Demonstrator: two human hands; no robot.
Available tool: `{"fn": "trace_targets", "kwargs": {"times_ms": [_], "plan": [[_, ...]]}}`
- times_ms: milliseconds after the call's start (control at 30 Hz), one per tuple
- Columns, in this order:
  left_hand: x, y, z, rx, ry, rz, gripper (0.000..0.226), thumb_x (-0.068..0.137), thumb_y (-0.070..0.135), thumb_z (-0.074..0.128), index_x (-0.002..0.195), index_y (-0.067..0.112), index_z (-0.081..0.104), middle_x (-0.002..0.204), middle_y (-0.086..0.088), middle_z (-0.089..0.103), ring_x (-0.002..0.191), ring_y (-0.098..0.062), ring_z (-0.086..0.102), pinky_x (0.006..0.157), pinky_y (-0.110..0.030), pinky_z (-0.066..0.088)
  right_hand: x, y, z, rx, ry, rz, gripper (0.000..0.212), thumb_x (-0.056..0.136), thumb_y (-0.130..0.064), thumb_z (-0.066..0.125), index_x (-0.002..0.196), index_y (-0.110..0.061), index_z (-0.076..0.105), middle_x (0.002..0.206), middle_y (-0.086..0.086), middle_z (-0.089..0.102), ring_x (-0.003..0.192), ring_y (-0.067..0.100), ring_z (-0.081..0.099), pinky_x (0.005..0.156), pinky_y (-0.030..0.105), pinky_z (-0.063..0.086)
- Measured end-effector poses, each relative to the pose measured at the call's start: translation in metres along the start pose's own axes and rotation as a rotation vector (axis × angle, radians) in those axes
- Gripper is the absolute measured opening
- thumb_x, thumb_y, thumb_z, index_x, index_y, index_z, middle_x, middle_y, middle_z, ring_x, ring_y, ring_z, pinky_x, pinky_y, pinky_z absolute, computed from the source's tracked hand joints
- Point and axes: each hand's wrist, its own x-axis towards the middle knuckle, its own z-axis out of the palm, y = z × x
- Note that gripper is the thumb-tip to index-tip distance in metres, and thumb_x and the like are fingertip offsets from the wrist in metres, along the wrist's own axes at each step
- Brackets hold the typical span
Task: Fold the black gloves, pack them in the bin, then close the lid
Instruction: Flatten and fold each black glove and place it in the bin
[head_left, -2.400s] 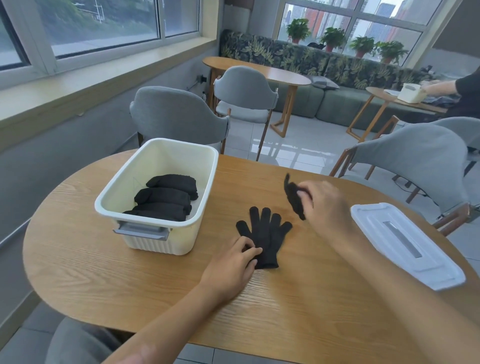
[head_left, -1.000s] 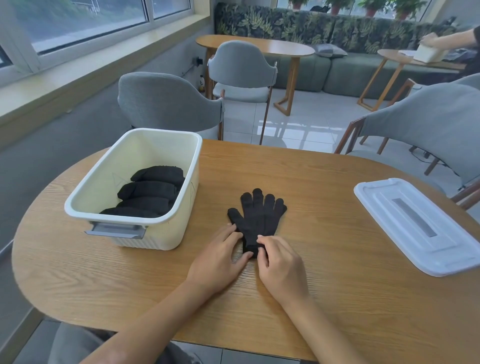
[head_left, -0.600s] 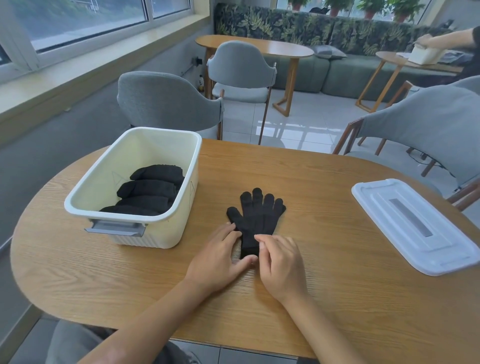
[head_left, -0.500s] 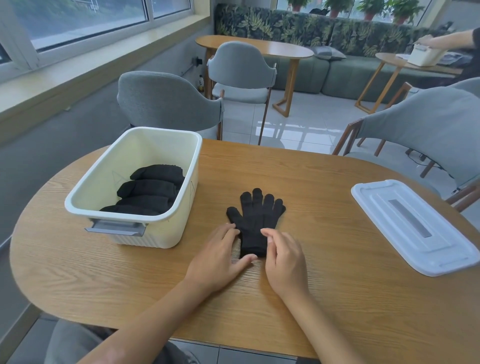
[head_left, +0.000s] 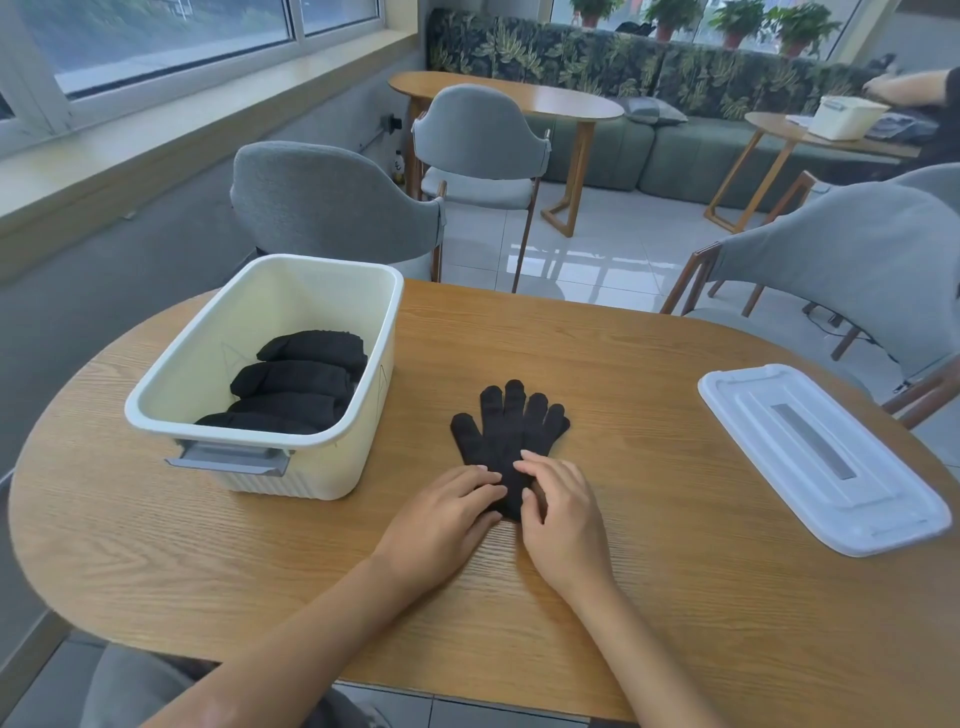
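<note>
Head view: the left hand (head_left: 449, 506) lies flat, fingers straight, fingertips pressing the cuff end of the gloves (head_left: 506, 436) on the counter (head_left: 623, 364). The right hand (head_left: 561, 506) rests beside it, fingers slightly bent, touching the same cuff end; whether it pinches the fabric is unclear. The cuff is hidden under both hands. Folded gloves (head_left: 301, 382) sit in the bin (head_left: 384, 332) to the left. The lid (head_left: 821, 457) lies well apart on the right.

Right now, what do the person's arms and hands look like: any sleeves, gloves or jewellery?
Both forearms are bare, with no sleeves in view. The left hand and right hand wear no gloves, and no rings, watch or bands show. Nails look short and unpainted.
</note>
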Motion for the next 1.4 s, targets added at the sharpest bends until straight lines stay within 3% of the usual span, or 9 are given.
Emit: {"fn": "trace_targets", "kwargs": {"times_ms": [167, 300, 400, 533, 667, 800, 1033, 1200, 1400], "plan": [[0.007, -0.004, 0.0, 0.055, -0.015, 0.128, 0.031, 0.091, 0.015, 0.07, 0.122, 0.011, 0.067, 0.121, -0.003, 0.068, 0.117, -0.02, 0.061, 0.1, -0.032, 0.051, 0.001, 0.002, 0.004, -0.092, -0.147, -0.032, 0.05, 0.097, -0.008, 0.043, 0.144, -0.024, 0.052, 0.15, -0.013, 0.045, 0.143, 0.005, 0.031, 0.119, 0.028, 0.025], [0.013, -0.013, -0.011, 0.067, -0.069, 0.194, 0.043, 0.086, -0.001, 0.053, 0.127, 0.009, 0.061, 0.119, -0.006, 0.065, 0.108, -0.021, 0.062, 0.089, -0.032, 0.054, 0.002, 0.003, 0.003, -0.117, -0.178, -0.036, 0.055, 0.095, -0.003, 0.042, 0.144, -0.026, 0.051, 0.153, -0.013, 0.042, 0.144, 0.006, 0.029, 0.121, 0.029, 0.022], [0.018, -0.017, -0.013, 0.034, -0.093, 0.17, 0.043, 0.086, -0.006, 0.054, 0.124, 0.01, 0.062, 0.113, -0.004, 0.065, 0.101, -0.02, 0.062, 0.081, -0.034, 0.054, 0.001, 0.002, 0.001, -0.091, -0.162, -0.031, 0.057, 0.095, 0.001, 0.042, 0.144, -0.026, 0.051, 0.153, -0.014, 0.041, 0.144, 0.005, 0.029, 0.12, 0.032, 0.026], [0.022, -0.013, -0.011, -0.072, -0.061, 0.028, 0.035, 0.088, 0.002, 0.063, 0.121, 0.015, 0.064, 0.108, 0.002, 0.066, 0.098, -0.016, 0.062, 0.08, -0.032, 0.053, -0.002, -0.002, -0.006, -0.007, -0.076, 0.015, 0.062, 0.093, 0.005, 0.049, 0.147, -0.026, 0.046, 0.154, -0.018, 0.034, 0.144, -0.002, 0.024, 0.118, 0.019, 0.021], [0.022, -0.007, -0.013, -0.187, -0.006, -0.1, 0.026, 0.096, 0.019, 0.063, 0.122, 0.021, 0.061, 0.109, 0.009, 0.067, 0.1, -0.007, 0.061, 0.083, -0.028, 0.051, -0.013, -0.002, -0.015, 0.074, -0.169, 0.035, 0.058, 0.094, -0.015, 0.061, 0.146, -0.034, 0.043, 0.139, -0.026, 0.041, 0.132, -0.013, 0.032, 0.11, 0.013, 0.03], [0.019, -0.003, -0.015, -0.205, 0.009, -0.135, 0.023, 0.098, 0.023, 0.06, 0.122, 0.024, 0.059, 0.109, 0.011, 0.066, 0.098, -0.004, 0.061, 0.081, -0.028, 0.052, -0.011, -0.002, -0.012, 0.071, -0.151, 0.063, 0.043, 0.096, -0.036, 0.062, 0.138, -0.034, 0.051, 0.129, -0.024, 0.054, 0.121, -0.009, 0.045, 0.099, 0.009, 0.036], [0.024, 0.005, -0.015, -0.304, 0.059, -0.313, 0.038, 0.101, 0.028, 0.057, 0.137, 0.025, 0.046, 0.122, 0.016, 0.051, 0.103, 0.003, 0.056, 0.083, -0.015, 0.049, 0.008, -0.007, -0.009, 0.136, -0.061, 0.167, 0.038, 0.097, -0.039, 0.061, 0.133, -0.029, 0.057, 0.117, -0.016, 0.064, 0.106, -0.002, 0.058, 0.091, 0.023, 0.049], [0.033, 0.001, -0.008, -0.335, 0.12, -0.369, 0.033, 0.097, 0.021, 0.062, 0.128, 0.025, 0.051, 0.121, 0.016, 0.047, 0.092, 0.002, 0.059, 0.079, -0.019, 0.053, 0.025, -0.009, -0.006, 0.132, -0.041, 0.237, 0.031, 0.094, -0.039, 0.065, 0.124, -0.032, 0.058, 0.089, -0.014, 0.063, 0.086, 0.002, 0.06, 0.075, 0.025, 0.05], [0.037, -0.004, 0.001, -0.176, 0.154, -0.232, 0.012, 0.094, 0.01, 0.065, 0.105, 0.015, 0.065, 0.105, 0.008, 0.054, 0.088, -0.008, 0.054, 0.074, -0.027, 0.05, 0.034, -0.007, -0.005, 0.059, 0.012, 0.209, 0.031, 0.086, -0.039, 0.075, 0.109, -0.036, 0.055, 0.074, -0.008, 0.056, 0.068, 0.006, 0.055, 0.059, 0.019, 0.041]]}}
